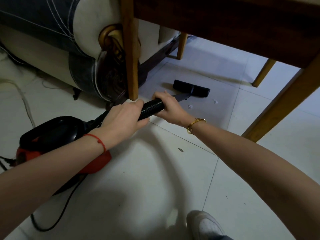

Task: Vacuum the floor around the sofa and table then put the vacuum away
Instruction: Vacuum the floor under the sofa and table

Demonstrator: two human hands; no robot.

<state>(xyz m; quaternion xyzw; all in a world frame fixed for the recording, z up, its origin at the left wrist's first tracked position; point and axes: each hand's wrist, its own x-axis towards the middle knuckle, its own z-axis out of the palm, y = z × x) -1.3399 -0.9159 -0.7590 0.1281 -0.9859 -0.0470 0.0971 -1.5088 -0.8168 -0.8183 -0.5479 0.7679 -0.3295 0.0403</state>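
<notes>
A red and black vacuum [57, 132] sits on the white tiled floor at the left. Its black ribbed hose [152, 107] runs to a flat black nozzle [191, 88] lying on the floor under the wooden table [225, 26]. My left hand [124, 118] grips the hose nearer the vacuum body. My right hand [168, 107] grips the hose end where the nozzle tube begins. The sofa [57, 37], cream and dark blue with carved trim, stands behind the near table leg [130, 54].
Small white scraps [190, 106] lie on the floor by the nozzle and a dark speck [181, 149] nearer me. The vacuum's black cord [52, 222] loops at lower left. A white cable [26, 101] trails by the sofa. My white shoe [205, 226] is at the bottom.
</notes>
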